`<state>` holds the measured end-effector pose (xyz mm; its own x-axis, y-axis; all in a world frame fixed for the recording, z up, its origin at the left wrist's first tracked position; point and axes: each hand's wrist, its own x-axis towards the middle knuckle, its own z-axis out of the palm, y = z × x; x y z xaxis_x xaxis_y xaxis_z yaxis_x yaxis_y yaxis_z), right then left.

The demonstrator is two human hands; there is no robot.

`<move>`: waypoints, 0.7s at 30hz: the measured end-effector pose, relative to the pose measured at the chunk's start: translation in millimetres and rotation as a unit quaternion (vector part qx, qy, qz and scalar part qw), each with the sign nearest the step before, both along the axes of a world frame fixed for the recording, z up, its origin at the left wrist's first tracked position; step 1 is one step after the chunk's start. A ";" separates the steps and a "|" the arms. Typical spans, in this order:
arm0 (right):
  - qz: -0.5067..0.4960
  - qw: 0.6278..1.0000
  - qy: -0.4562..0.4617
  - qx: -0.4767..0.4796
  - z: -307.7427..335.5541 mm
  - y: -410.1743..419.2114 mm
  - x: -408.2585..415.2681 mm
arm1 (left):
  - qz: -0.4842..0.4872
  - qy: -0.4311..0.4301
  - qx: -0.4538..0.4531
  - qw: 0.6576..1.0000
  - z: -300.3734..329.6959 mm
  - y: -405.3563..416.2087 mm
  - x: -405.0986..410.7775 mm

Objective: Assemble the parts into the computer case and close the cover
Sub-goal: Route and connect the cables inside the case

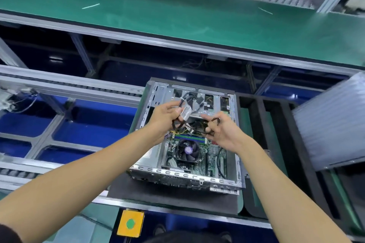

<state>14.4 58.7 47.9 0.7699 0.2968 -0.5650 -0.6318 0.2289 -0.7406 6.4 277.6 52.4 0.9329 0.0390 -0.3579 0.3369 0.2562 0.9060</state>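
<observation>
An open computer case [156, 171] lies on a black foam pad in the middle, its cover off. Inside I see the motherboard with a black CPU fan [187, 151] and memory slots. My left hand [165, 117] is closed around a bundle of black cables [186, 111] with a white label, held above the case's far half. My right hand [221, 132] pinches a dark cable end [214, 121] just to the right, over the board. The two hands are close together but apart.
A grey ribbed panel [333, 124] leans at the right beside black foam dividers [276, 144]. A green conveyor belt [177, 10] runs across the back. A yellow box with a green button [130, 223] sits at the near edge. Roller rails [59, 85] lie to the left.
</observation>
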 end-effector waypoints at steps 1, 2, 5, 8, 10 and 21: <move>-0.009 1.000 -0.008 0.001 0.5 0.8 -2.1 | -0.002 -0.002 0.010 1.000 -1.8 0.6 -0.9; -0.024 1.000 -0.014 0.005 1.8 1.2 -4.0 | 0.003 -0.003 0.012 1.000 -3.7 2.2 -1.3; -0.045 0.998 -0.042 0.010 6.9 -4.7 -7.9 | 0.049 0.011 -0.005 0.999 -7.7 12.6 0.2; -0.068 0.993 -0.085 -0.035 10.0 -6.4 -12.1 | 0.075 0.013 -0.011 0.997 -13.7 27.1 0.1; -0.137 0.985 -0.092 -0.042 7.5 -8.1 -14.1 | 0.081 0.004 0.009 0.997 -18.4 33.9 -2.4; 0.056 0.966 -0.043 -0.250 -35.4 24.8 -19.8 | 0.048 -0.053 0.068 0.995 -36.9 45.1 -7.2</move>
<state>-5.4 83.5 12.5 0.7993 0.0873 -0.5946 -0.5629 -0.2379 -0.7916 -0.8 322.7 15.6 0.9551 0.1709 -0.2422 0.2166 0.1552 0.9638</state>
